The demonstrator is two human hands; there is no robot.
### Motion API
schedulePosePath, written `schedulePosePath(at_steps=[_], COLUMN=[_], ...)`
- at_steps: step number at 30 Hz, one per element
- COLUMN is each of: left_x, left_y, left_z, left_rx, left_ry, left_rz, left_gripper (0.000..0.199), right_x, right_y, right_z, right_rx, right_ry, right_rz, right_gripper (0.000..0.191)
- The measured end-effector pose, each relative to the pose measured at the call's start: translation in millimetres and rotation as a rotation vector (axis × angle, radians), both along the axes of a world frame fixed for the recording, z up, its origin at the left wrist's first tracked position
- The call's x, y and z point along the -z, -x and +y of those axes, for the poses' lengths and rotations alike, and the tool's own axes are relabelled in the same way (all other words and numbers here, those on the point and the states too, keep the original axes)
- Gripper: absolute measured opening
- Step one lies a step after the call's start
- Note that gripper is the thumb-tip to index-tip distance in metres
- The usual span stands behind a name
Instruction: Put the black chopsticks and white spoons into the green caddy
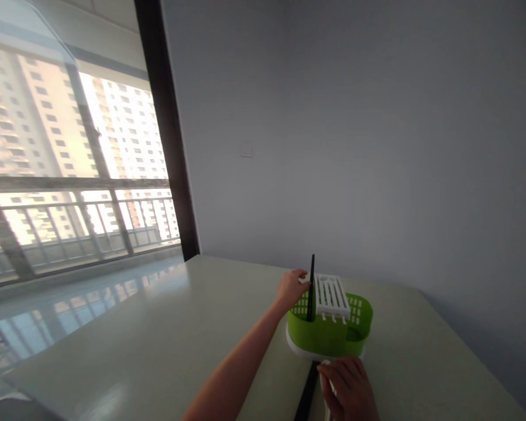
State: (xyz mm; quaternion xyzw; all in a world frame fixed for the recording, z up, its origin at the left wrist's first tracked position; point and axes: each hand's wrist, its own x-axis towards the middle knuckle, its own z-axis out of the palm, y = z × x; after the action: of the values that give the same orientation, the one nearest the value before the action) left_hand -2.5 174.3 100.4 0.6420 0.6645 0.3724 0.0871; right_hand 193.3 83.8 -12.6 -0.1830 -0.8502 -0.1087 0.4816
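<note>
A green plastic utensil holder (324,334) with a white slotted top (332,297) and a white base stands on the pale table (158,345). One black chopstick (311,286) stands upright in its left compartment. My left hand (291,287) rests against the holder's far left rim, beside that chopstick. My right hand (349,387) is in front of the holder, closed around a white utensil handle (325,374). A dark flat strip (307,394) lies on the table just left of this hand.
A grey wall (355,146) rises behind the table, with a small wall plate (246,150). At the left are a large window (70,175) with a railing and a dark frame post (166,134). The table's right edge runs past the holder.
</note>
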Motion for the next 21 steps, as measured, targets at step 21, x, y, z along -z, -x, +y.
schedulePosePath(at_steps=[21], left_x=[109.8], left_y=[-9], left_z=[-195], left_rx=[0.068], left_ry=[0.461], left_rz=[0.224], left_gripper=[0.021], right_x=[-4.7], right_y=[6], right_z=[-26], right_rx=[0.012], right_ry=[0.386], right_rz=[-0.362], right_gripper=[0.007])
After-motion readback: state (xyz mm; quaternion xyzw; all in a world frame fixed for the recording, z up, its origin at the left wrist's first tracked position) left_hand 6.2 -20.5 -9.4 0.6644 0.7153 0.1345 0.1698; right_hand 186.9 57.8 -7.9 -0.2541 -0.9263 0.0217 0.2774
